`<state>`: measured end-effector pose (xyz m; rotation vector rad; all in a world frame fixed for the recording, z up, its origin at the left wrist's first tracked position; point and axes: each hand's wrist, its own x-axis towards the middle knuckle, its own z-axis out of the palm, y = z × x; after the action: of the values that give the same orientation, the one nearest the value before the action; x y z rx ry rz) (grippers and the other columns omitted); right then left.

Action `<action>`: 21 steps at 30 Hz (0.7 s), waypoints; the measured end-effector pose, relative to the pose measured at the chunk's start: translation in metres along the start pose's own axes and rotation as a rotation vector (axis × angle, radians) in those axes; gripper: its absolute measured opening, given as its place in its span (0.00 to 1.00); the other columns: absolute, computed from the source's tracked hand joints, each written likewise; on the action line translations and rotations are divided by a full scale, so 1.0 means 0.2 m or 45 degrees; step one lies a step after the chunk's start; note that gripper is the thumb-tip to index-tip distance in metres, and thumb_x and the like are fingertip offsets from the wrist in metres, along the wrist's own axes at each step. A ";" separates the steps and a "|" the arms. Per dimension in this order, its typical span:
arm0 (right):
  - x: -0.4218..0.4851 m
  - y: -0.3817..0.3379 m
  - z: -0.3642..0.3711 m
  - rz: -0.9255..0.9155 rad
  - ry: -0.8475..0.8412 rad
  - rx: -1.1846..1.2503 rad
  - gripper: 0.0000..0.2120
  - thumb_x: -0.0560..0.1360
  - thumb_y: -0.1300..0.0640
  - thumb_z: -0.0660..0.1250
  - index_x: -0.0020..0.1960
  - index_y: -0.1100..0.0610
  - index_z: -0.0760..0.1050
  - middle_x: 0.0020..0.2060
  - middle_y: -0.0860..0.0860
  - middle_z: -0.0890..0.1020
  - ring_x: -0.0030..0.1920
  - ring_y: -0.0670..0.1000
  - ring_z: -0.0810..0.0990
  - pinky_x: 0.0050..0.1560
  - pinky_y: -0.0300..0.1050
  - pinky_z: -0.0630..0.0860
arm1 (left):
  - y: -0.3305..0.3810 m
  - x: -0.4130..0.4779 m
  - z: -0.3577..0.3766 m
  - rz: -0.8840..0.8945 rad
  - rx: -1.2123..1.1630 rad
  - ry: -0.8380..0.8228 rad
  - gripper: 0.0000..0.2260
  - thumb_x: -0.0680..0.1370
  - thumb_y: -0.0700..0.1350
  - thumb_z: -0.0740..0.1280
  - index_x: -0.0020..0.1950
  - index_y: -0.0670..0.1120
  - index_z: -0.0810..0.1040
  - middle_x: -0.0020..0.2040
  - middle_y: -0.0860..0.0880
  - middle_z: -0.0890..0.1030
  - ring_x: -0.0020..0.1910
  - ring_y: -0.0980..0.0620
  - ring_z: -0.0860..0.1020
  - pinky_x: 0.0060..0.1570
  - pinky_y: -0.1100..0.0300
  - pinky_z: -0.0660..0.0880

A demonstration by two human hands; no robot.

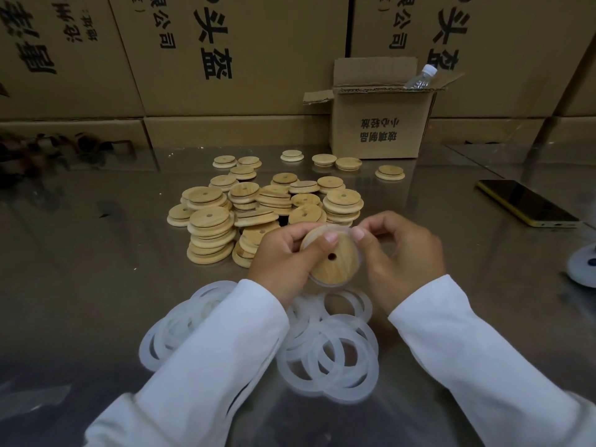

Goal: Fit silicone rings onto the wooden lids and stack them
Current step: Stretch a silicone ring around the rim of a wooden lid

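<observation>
My left hand [283,256] grips a round wooden lid [332,262] with a small centre hole, thumb lying across its top. My right hand [400,253] pinches a translucent silicone ring [342,229] that wraps the lid's rim at the upper right. Both hands hover above the steel table. A heap of several bare wooden lids [258,208] lies just beyond my hands, some in short stacks. Loose white silicone rings [332,356] are piled near me, partly under my left sleeve.
A small open cardboard box [380,124] with a plastic bottle [421,77] in it stands at the back right. A yellow-edged phone [529,203] lies on the right. A white round object [583,266] sits at the right edge. Large cartons [225,59] wall the back.
</observation>
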<state>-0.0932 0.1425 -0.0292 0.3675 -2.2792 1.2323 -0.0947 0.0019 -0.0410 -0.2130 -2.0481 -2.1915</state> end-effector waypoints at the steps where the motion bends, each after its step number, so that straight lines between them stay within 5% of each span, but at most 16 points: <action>1: 0.00 0.00 0.00 0.015 0.011 0.014 0.06 0.73 0.56 0.66 0.39 0.47 0.73 0.34 0.37 0.75 0.38 0.34 0.74 0.37 0.21 0.66 | 0.00 0.00 0.00 0.009 0.014 -0.002 0.05 0.73 0.42 0.69 0.44 0.51 0.83 0.41 0.48 0.84 0.43 0.51 0.81 0.50 0.53 0.77; 8: 0.00 0.01 0.00 0.053 0.009 -0.065 0.03 0.74 0.54 0.66 0.41 0.50 0.75 0.36 0.42 0.77 0.37 0.40 0.74 0.35 0.27 0.66 | 0.01 0.00 0.01 0.079 0.083 0.019 0.05 0.73 0.41 0.69 0.44 0.51 0.81 0.41 0.50 0.83 0.42 0.54 0.80 0.44 0.61 0.77; 21: 0.00 -0.03 -0.02 0.205 -0.149 0.481 0.10 0.72 0.61 0.68 0.42 0.46 0.79 0.39 0.47 0.82 0.41 0.43 0.79 0.42 0.27 0.74 | 0.00 0.02 -0.02 0.010 -0.088 0.122 0.08 0.73 0.44 0.68 0.50 0.45 0.81 0.48 0.42 0.83 0.50 0.45 0.79 0.59 0.46 0.73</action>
<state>-0.0898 0.1420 -0.0229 0.4052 -2.2000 1.7743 -0.0978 -0.0028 -0.0405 -0.1199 -1.9206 -2.2241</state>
